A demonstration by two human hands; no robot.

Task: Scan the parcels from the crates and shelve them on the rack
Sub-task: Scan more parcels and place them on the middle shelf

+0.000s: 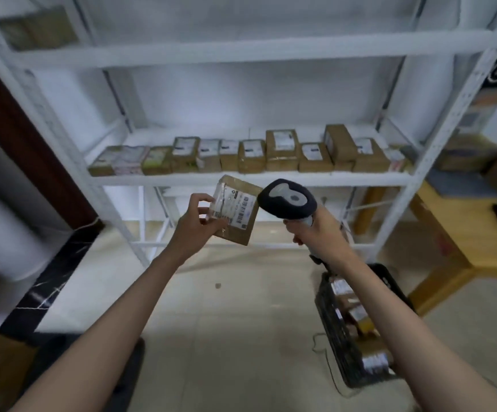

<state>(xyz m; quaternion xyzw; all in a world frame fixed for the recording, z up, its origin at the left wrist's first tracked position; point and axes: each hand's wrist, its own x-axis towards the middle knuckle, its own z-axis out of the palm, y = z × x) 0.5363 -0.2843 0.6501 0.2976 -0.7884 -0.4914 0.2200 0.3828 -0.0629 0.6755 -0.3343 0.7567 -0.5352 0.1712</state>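
My left hand (195,223) holds a small brown cardboard parcel (238,212) by its left edge, white barcode label facing me. My right hand (315,230) grips the handle of a dark barcode scanner (287,199), whose head sits right beside the parcel's right edge. Both are raised in front of the white metal rack (241,179). A row of several labelled brown parcels (281,150) lines the rack's middle shelf. On the floor at lower right, a black crate (387,281) holds several more parcels, partly hidden by my right forearm.
A box (38,28) sits on the rack's top left shelf. A wooden platform (461,233) with boxes and a dark object stands at right. A dark door frame (18,138) and black marble skirting flank the left. A cable trails on the tiled floor by the crate.
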